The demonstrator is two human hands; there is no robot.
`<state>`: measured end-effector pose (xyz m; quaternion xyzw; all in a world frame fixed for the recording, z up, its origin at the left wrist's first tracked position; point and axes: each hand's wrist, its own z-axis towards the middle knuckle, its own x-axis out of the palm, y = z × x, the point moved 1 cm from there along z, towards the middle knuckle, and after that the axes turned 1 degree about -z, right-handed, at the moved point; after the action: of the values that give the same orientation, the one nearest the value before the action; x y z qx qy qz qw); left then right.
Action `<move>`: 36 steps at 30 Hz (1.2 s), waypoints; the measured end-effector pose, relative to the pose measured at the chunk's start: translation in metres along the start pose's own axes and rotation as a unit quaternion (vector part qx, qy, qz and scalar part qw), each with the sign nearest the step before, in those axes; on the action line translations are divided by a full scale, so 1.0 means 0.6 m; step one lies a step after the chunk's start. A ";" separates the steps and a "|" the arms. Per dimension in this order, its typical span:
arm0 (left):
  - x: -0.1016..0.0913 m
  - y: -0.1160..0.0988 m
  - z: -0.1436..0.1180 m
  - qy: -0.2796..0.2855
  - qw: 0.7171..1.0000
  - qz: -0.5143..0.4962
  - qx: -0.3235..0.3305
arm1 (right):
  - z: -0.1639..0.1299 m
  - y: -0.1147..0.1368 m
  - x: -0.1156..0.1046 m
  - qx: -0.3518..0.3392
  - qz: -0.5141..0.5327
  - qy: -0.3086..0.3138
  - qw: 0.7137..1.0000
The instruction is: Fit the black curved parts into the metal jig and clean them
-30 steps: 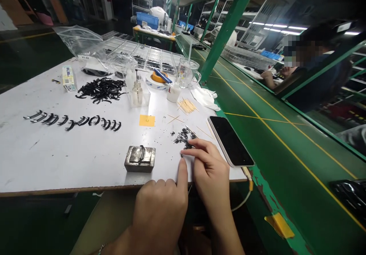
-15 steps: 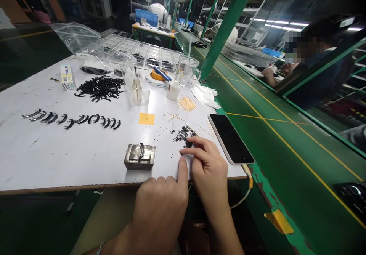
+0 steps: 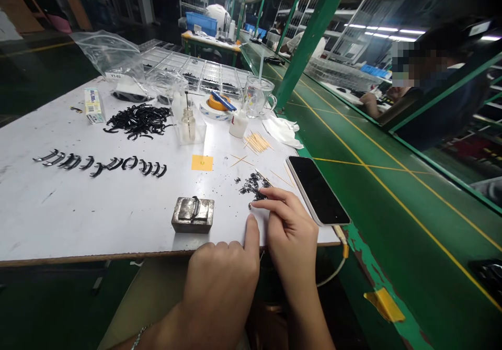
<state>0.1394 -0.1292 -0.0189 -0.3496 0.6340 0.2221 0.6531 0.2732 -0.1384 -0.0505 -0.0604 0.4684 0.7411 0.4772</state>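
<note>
My left hand (image 3: 221,282) rests at the near edge of the white table (image 3: 98,214), curled into a fist with only the index finger stretched out and its tip pressed on the tabletop. My right hand (image 3: 290,229) lies just right of it, fingers reaching left to the near side of a small pile of tiny black parts (image 3: 253,184). One tiny black part sits at its index fingertip. The thumb is hidden, so I cannot see whether it pinches anything. A small metal block (image 3: 193,215) with a black curved piece in its groove stands left of both hands.
A phone (image 3: 317,189) lies face up at the table's right edge. Farther back are a row of black curved pieces (image 3: 102,162), a heap of them (image 3: 138,120), toothpicks (image 3: 257,143), a yellow square (image 3: 202,162), a small bottle (image 3: 189,124), tape roll (image 3: 216,107), glass mug (image 3: 257,97) and plastic bags. A green conveyor (image 3: 372,193) runs along the right, with a person seated beyond.
My right fingertips have crept slightly up toward the black parts pile, moving away from the left index tip. The left hand has stayed in place.
</note>
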 end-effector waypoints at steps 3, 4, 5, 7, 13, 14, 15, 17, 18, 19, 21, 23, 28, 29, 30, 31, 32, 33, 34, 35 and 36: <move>-0.003 0.000 0.002 0.006 1.000 -0.008 -0.006 | 0.001 0.001 -0.003 0.015 0.019 -0.007 1.000; -0.004 0.001 0.003 0.011 1.000 -0.003 -0.007 | 0.001 0.002 -0.004 0.016 0.022 -0.006 1.000; -0.004 0.001 0.004 0.017 1.000 0.007 -0.004 | 0.001 0.002 -0.004 0.015 0.023 -0.007 1.000; -0.005 0.002 0.007 0.028 0.999 0.028 0.008 | 0.002 0.001 -0.003 0.013 0.021 -0.007 1.000; -0.005 0.005 0.008 0.042 0.998 0.047 0.020 | 0.002 -0.002 0.001 -0.009 -0.008 0.019 1.000; -0.005 0.005 0.007 0.044 0.998 0.048 0.017 | 0.002 -0.003 0.002 -0.013 -0.012 0.024 1.000; -0.004 0.005 0.006 0.046 0.998 0.048 0.016 | 0.002 -0.003 0.003 -0.016 -0.016 0.029 0.999; -0.003 0.005 0.004 0.043 0.998 0.047 0.014 | 0.002 -0.003 0.004 -0.019 -0.025 0.034 0.999; -0.004 0.005 0.003 0.039 0.998 0.047 0.013 | 0.002 -0.003 0.005 -0.020 -0.028 0.033 0.999; -0.005 0.005 0.002 0.037 0.998 0.047 0.012 | 0.002 -0.002 0.005 -0.021 -0.030 0.030 0.999; -0.006 0.005 0.000 0.033 0.998 0.048 0.012 | 0.002 -0.001 0.004 -0.019 -0.025 0.024 0.999; -0.005 0.007 -0.002 0.020 0.998 0.052 0.016 | 0.002 0.000 0.003 -0.014 -0.011 0.016 1.000; 0.015 0.018 -0.017 -0.152 0.986 0.034 0.067 | 0.003 0.001 0.001 -0.004 0.011 -0.001 1.000; 0.021 0.022 -0.022 -0.196 0.977 0.027 0.076 | 0.003 0.001 0.001 -0.005 0.015 -0.006 1.000; 0.026 0.027 -0.027 -0.224 0.971 0.019 0.085 | 0.002 0.001 0.001 -0.007 0.018 -0.011 1.000; 0.031 0.032 -0.031 -0.241 0.966 0.012 0.092 | 0.002 0.001 0.000 -0.010 0.020 -0.017 1.000; 0.034 0.036 -0.036 -0.249 0.963 0.004 0.100 | 0.001 0.002 0.000 -0.014 0.019 -0.024 0.999; 0.036 0.040 -0.039 -0.250 0.962 -0.004 0.107 | 0.000 0.003 0.000 -0.019 0.017 -0.032 0.999; 0.038 0.045 -0.043 -0.251 0.961 -0.010 0.113 | -0.001 0.004 -0.001 -0.027 0.015 -0.040 0.999; 0.039 0.048 -0.046 -0.251 0.960 -0.016 0.119 | -0.003 0.005 -0.001 -0.036 0.014 -0.049 0.998; 0.040 0.052 -0.048 -0.252 0.960 -0.022 0.123 | -0.006 0.006 -0.001 -0.048 0.016 -0.058 0.997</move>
<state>0.0996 -0.1336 -0.0465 -0.2125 0.4639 0.2089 0.8343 0.2699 -0.1419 -0.0498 -0.0329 0.4047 0.7728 0.4878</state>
